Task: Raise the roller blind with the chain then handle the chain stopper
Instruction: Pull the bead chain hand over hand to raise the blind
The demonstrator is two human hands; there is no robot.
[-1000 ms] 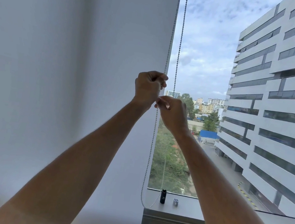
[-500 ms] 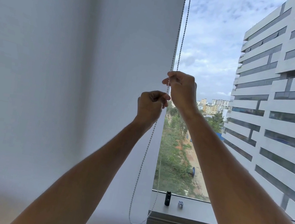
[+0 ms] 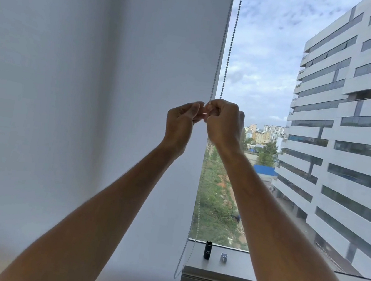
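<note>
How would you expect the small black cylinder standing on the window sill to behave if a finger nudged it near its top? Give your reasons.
The black cylinder stands upright on a narrow base on the window sill, so it would probably tip rather than slide. Once down, its round body would likely roll. It looks small, so probably light.

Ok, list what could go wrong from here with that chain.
1. Both hands, left hand and right hand, pinch the chain at one spot; a slip could lose the grip.
2. The slack loop hangs near the black cylinder and small clip on the sill; a swing might knock them off.
3. The blind still covers the window down to the sill; pulling the wrong strand won't raise it.
</note>
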